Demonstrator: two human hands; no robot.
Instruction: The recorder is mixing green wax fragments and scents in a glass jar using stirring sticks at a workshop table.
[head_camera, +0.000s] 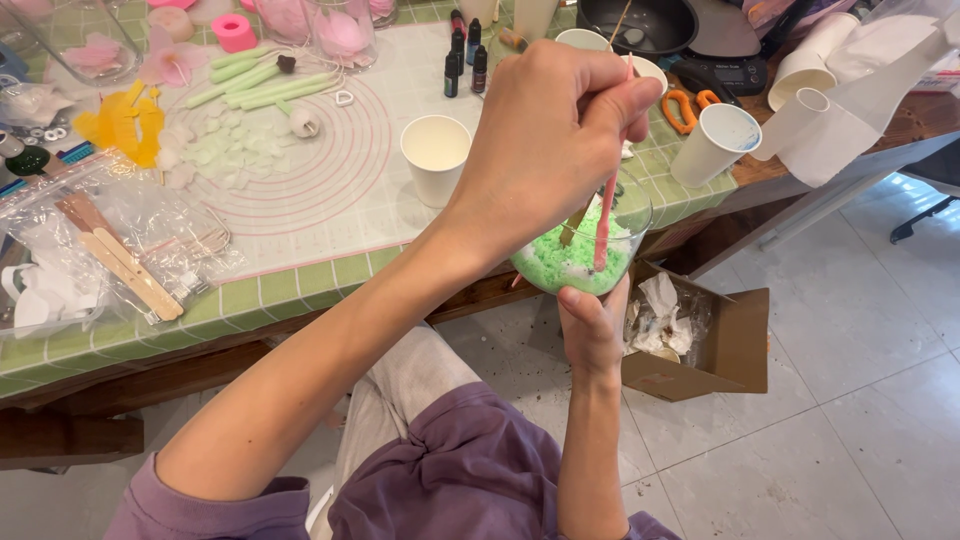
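Surface: green-tiled table (300, 290) across the upper left of the frame, grey floor tiles lower right.
Head view, right hand (592, 335): at centre, below the glass cup (580, 255), fingers cupped under its base, holding it up.
Glass cup: clear, filled with green crumbly material, just off the table edge.
Left hand (545, 135): above the cup, fingers pinched on a pink stick (603, 225) dipped into the green; a wooden stick beside it, possibly gripped too.
Nearby: white paper cup (436, 158) on the mat; open cardboard box (725, 335) on the floor.
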